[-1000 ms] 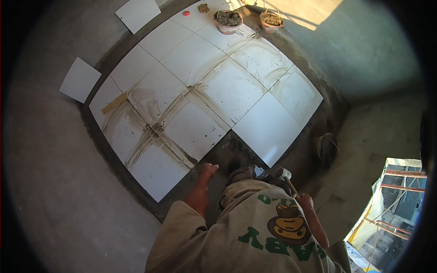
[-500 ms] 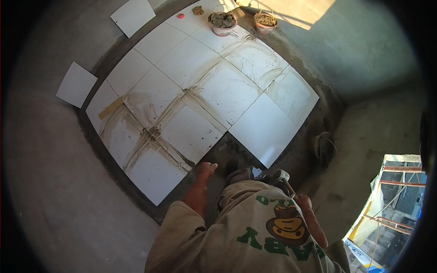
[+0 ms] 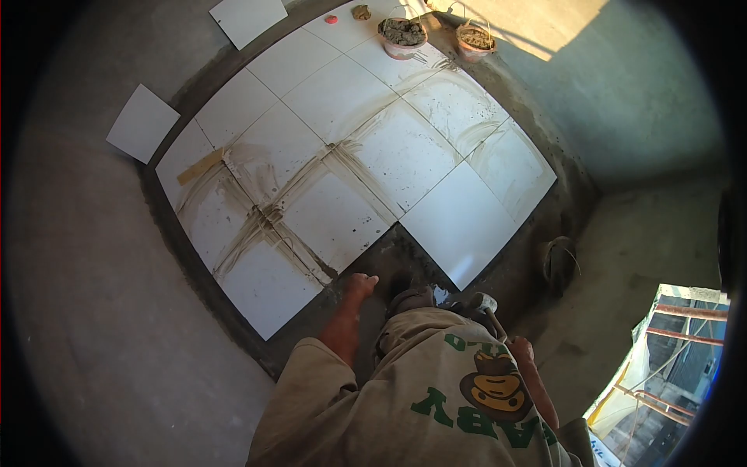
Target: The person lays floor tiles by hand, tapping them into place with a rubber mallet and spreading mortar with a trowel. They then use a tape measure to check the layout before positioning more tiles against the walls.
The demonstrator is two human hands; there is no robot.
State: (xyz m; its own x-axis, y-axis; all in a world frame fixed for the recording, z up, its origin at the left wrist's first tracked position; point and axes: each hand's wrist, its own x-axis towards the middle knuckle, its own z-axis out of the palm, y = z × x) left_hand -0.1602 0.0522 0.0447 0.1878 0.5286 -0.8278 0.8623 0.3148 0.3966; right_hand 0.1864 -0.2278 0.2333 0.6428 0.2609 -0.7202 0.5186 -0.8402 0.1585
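Observation:
My right hand [image 3: 521,350] is closed around the light wooden handle of a mallet [image 3: 484,303], whose pale head points up and away beside my lower body. Off to the other side, my left hand [image 3: 362,286] hangs with its fingers curled, over the dark bare strip of floor near the tile edge. Whether anything is inside it, I cannot make out. Ahead lie large white floor tiles [image 3: 319,93], several streaked with grey-brown mortar along their joints. A cleaner white tile [image 3: 459,222] borders the dark gap [image 3: 389,253] before me.
Two buckets, one of mortar [image 3: 402,37] and another [image 3: 475,40], stand at the far edge. Loose tiles lean on the left wall [image 3: 144,122] and farther up [image 3: 247,19]. A yellowish strip [image 3: 200,166] lies on the tiles. A dark bucket [image 3: 558,265] sits at right.
The view has turned slightly, so the tiles and buckets appear farther right and a little higher. My right hand keeps the mallet, and my left hand stays curled at my side.

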